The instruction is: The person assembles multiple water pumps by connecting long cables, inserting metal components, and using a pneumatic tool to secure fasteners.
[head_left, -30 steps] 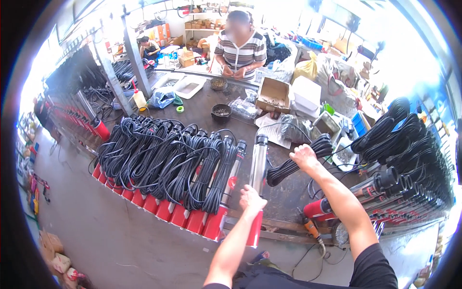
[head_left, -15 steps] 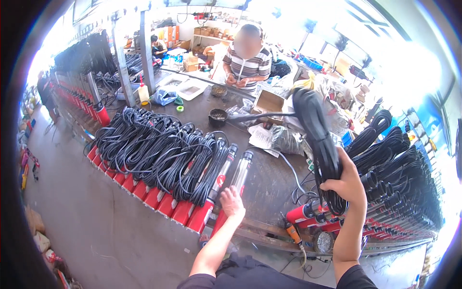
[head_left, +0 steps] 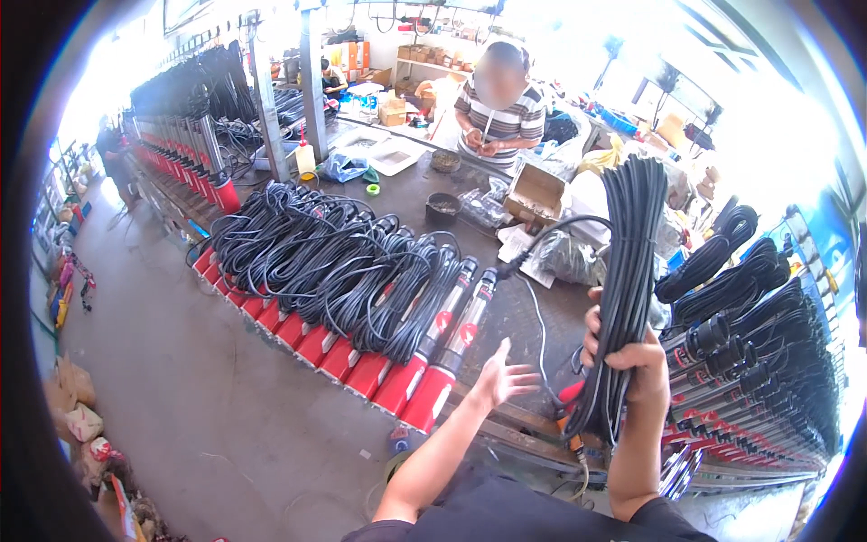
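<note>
My right hand is wrapped round a long coil of black cable, held upright above the workbench. A strand arches left from the coil to the dark top end of a silver tube with a red base, which looks like a submersible pump. Fingers spread and holding nothing, my left hand hovers just right of that pump's red end. To the left, several similar pumps lie side by side, their black cable coils piled on top and red ends pointing at me.
At right stand rows of pumps with cable coils. Across the bench a person in a striped shirt works near an open cardboard box. A dark cup, white trays and a bottle sit farther back. Steel posts rise behind.
My left hand has come off the nearest pump and opened, moving right. That pump now lies beside the row. The cable coil in my right hand has turned more upright. The view has shifted.
</note>
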The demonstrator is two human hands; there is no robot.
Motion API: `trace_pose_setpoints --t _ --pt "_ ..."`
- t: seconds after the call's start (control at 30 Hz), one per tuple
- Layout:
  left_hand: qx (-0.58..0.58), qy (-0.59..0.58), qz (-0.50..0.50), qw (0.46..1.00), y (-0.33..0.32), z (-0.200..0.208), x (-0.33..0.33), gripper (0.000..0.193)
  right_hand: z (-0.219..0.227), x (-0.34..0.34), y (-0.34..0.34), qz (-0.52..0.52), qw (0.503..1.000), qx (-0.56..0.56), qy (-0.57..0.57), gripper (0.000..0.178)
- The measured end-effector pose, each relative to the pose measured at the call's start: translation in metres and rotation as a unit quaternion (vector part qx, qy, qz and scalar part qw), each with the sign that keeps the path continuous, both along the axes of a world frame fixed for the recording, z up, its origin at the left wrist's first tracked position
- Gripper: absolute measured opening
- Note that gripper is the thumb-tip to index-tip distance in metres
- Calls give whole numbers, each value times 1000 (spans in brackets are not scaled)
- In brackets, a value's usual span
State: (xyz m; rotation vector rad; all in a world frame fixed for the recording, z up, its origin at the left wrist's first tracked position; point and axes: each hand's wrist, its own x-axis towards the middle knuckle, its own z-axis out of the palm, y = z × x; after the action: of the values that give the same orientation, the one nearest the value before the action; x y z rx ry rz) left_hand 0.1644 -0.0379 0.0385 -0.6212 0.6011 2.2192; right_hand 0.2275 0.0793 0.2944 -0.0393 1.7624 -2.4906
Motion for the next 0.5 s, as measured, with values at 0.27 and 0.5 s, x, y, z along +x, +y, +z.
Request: trace_pose_setpoints --t 0.27,0.5 --pt "-294 302 57 905 -184 52 -15 37 -174 -122 -47 130 981 -83 -116 78" --pt "-468 654 283 523 -272 201 87 41 -346 -121 -133 -43 735 670 93 106"
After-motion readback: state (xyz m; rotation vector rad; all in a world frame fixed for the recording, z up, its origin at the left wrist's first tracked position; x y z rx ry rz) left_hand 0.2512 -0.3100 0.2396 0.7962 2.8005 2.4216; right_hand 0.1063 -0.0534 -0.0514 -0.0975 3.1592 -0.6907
